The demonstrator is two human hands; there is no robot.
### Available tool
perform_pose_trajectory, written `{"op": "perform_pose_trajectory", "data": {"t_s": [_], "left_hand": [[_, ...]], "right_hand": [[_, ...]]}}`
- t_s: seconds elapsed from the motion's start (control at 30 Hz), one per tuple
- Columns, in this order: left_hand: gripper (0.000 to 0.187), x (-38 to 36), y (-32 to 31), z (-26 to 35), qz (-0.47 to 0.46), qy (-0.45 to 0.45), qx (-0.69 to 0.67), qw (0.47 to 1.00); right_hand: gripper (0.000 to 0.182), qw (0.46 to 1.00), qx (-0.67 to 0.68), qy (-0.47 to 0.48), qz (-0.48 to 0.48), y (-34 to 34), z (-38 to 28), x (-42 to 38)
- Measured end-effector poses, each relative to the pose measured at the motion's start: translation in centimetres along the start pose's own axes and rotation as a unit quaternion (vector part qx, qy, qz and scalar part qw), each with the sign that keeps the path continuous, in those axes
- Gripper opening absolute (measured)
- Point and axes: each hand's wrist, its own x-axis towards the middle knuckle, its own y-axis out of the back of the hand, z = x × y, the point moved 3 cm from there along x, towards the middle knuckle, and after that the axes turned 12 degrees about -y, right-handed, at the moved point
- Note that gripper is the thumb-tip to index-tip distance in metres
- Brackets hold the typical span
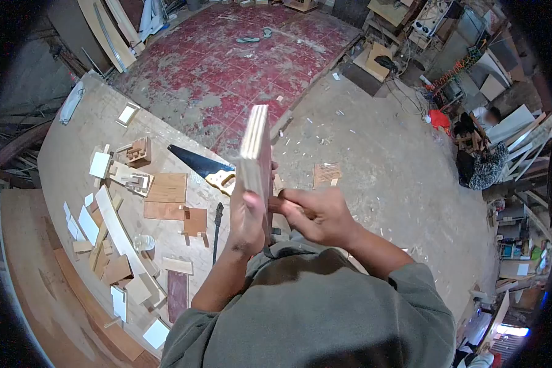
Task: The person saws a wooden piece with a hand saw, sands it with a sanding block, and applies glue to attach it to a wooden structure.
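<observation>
My left hand (pixel 248 224) is closed round a thick plywood piece (pixel 255 138), held on edge in front of my chest with its layered edge facing up. My right hand (pixel 322 213) is closed in a fist on a short brown wooden piece (pixel 276 205), which meets the plywood's right face; its far end is hidden behind the board. Left of the plywood, a handsaw (pixel 196 164) with a pale wooden handle lies on the worktable (pixel 159 132). A dark slim tool (pixel 218 222) lies near my left wrist.
Brown boards (pixel 167 189), a long pale strip (pixel 119 224), a clear cup (pixel 144 243) and several small wood blocks lie on the table. A ribbed brown piece (pixel 327 174) is on the scrap-strewn floor to the right. Another person (pixel 486 116) sits far right.
</observation>
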Motion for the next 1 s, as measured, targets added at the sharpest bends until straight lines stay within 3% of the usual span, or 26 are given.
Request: {"op": "perform_pose_trajectory", "data": {"t_s": [0.1,0.17,0.23,0.3,0.43,0.47,0.5,0.57,0.77,0.83,0.97,1.0], "left_hand": [[0.091,-0.6,-0.5,-0.6,-0.012,0.022,-0.005,1.000],[0.092,-0.7,-1.1,-0.8,0.014,-0.023,0.003,1.000],[0.092,-0.4,-0.7,-0.6,-0.006,-0.020,0.006,1.000],[0.092,0.6,-0.8,0.4,-0.024,-0.030,0.024,0.999],[0.092,-0.2,-0.5,-0.8,-0.041,0.039,0.003,0.998],[0.087,0.3,-0.7,-1.2,-0.060,-0.028,0.045,0.997],[0.087,0.1,-0.9,-1.3,-0.060,-0.028,0.045,0.997],[0.081,0.2,-1.8,-0.3,0.075,0.009,-0.102,0.992],[0.080,1.3,0.4,0.8,0.078,0.040,-0.123,0.989],[0.081,1.2,0.3,0.9,0.100,0.032,-0.094,0.990],[0.082,1.1,0.0,1.1,0.062,0.036,-0.030,0.997],[0.083,1.1,0.1,1.0,0.042,0.045,-0.019,0.998]], "right_hand": [[0.019,1.000,-0.025,-0.010,-0.007,1.3,0.0,1.7],[0.020,0.998,-0.012,0.014,0.058,2.0,-0.5,2.5],[0.018,0.999,-0.021,0.011,0.049,1.3,-0.3,0.9],[0.018,1.000,-0.009,-0.006,-0.018,0.3,-0.1,-0.4],[0.017,1.000,-0.011,0.007,0.018,1.3,1.1,1.6],[0.017,0.999,-0.025,-0.007,0.038,1.9,0.7,2.0],[0.017,0.999,-0.025,-0.007,0.038,1.9,0.4,2.0],[0.018,0.999,0.042,-0.017,0.016,1.6,-0.2,1.4],[0.021,0.977,0.181,-0.100,-0.049,3.0,-0.4,0.7],[0.023,0.929,0.322,-0.165,-0.077,3.0,0.1,0.7],[0.024,0.940,0.294,-0.168,-0.052,2.7,0.4,1.0],[0.024,0.965,0.225,-0.128,-0.032,2.9,0.1,1.2]]}}
